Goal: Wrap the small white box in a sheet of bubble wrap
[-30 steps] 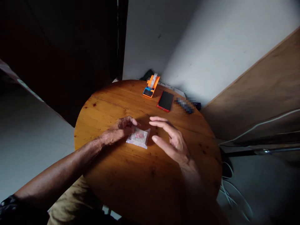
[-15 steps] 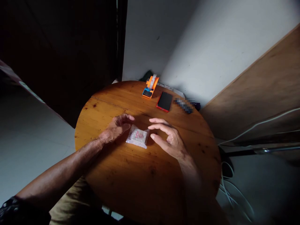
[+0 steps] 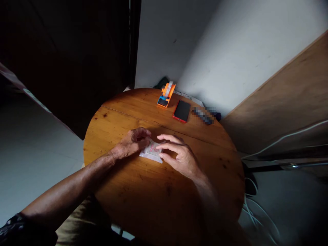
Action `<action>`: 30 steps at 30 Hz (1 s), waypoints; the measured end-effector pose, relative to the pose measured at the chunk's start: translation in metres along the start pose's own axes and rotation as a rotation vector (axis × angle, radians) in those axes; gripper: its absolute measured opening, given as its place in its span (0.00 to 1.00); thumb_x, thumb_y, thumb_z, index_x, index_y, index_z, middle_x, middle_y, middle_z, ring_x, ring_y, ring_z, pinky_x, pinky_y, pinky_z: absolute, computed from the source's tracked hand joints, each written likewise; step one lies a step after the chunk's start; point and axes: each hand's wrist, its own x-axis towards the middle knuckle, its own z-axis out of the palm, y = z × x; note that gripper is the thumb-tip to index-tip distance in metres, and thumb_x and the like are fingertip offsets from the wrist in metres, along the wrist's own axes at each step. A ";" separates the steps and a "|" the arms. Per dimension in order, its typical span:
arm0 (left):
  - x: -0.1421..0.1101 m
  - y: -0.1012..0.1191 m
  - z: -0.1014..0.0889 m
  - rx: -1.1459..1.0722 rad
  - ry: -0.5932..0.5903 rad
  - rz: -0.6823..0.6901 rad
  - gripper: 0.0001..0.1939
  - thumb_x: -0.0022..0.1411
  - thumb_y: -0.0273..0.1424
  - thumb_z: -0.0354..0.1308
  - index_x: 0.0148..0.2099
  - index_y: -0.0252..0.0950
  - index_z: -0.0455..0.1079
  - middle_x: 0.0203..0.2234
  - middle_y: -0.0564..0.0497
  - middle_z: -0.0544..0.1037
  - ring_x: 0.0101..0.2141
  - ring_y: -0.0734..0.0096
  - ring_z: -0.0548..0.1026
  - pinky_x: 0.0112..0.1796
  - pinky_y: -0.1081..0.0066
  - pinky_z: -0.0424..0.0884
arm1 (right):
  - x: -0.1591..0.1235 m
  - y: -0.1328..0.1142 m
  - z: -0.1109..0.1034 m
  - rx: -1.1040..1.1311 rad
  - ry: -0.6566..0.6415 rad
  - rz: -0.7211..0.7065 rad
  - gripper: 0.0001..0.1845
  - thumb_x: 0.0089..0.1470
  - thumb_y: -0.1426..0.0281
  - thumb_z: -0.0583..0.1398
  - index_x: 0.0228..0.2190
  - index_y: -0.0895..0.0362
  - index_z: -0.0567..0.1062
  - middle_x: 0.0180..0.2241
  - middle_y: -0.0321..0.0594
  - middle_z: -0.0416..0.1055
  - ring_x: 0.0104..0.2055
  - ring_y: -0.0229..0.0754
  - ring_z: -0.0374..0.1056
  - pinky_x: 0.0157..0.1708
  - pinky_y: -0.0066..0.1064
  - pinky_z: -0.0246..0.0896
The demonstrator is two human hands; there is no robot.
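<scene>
A small flat packet in clear bubble wrap, with red marks on its top, lies on the round wooden table between my hands. My left hand is at its upper left corner, fingers curved and thumb at the wrap's edge, with a gap between thumb and index finger. From the other side my right hand reaches over the packet's right edge, its fingers bent and spread apart. Whether the fingertips press on the wrap I cannot tell. Part of the packet is hidden by the fingers.
An orange and blue tape dispenser stands toward the table's far edge. Beside it lie a phone with a red case and a blurred dark object. The wooden table stands near a white wall. White cables hang at right.
Both hands have moved inward to the packet, the right one leftward over its right edge. My left fingers have come to its upper left corner. The view has shifted slightly.
</scene>
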 end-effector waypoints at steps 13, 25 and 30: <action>0.000 -0.006 0.002 0.007 -0.056 0.027 0.20 0.58 0.33 0.60 0.52 0.34 0.67 0.39 0.47 0.77 0.36 0.70 0.74 0.33 0.71 0.69 | 0.001 -0.004 0.003 0.052 0.128 0.046 0.06 0.60 0.71 0.59 0.32 0.53 0.76 0.49 0.42 0.75 0.51 0.45 0.71 0.52 0.45 0.67; -0.002 0.000 0.002 0.043 -0.065 0.052 0.19 0.59 0.33 0.60 0.51 0.33 0.68 0.38 0.47 0.76 0.32 0.73 0.72 0.31 0.72 0.68 | 0.002 -0.009 0.022 -0.111 0.165 -0.013 0.10 0.62 0.73 0.57 0.31 0.52 0.76 0.44 0.39 0.78 0.46 0.44 0.72 0.48 0.43 0.63; -0.003 0.000 0.001 0.039 -0.076 0.051 0.19 0.59 0.34 0.61 0.52 0.35 0.68 0.39 0.47 0.78 0.35 0.70 0.75 0.33 0.72 0.69 | 0.002 -0.006 0.020 0.014 0.238 0.076 0.09 0.63 0.72 0.54 0.32 0.52 0.73 0.43 0.41 0.77 0.48 0.45 0.72 0.50 0.43 0.65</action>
